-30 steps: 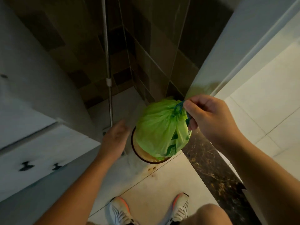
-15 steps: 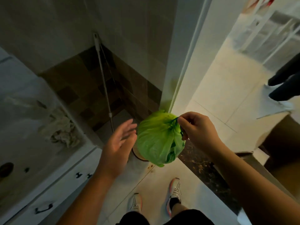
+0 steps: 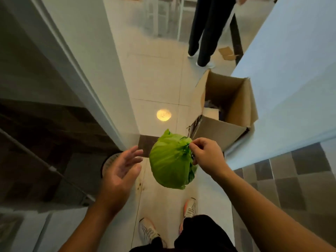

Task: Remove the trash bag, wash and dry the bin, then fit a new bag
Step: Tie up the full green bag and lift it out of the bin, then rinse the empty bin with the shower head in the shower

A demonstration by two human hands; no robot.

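Observation:
A full green trash bag hangs in the air above the pale floor, tied at its top. My right hand pinches the knot at the bag's upper right. My left hand hovers to the left of the bag, fingers spread and palm up, not touching it. Behind the left hand, the round rim of the bin stands on the floor by the door frame, mostly hidden by that hand.
An open cardboard box stands on the floor ahead to the right, against a white wall. A person's legs stand farther ahead. A white door frame rises on the left. My feet are below.
The bag has been lifted out of the bin and carried right, away from it. My view has swung from the tiled corner toward the doorway and box. My left hand has left the bin.

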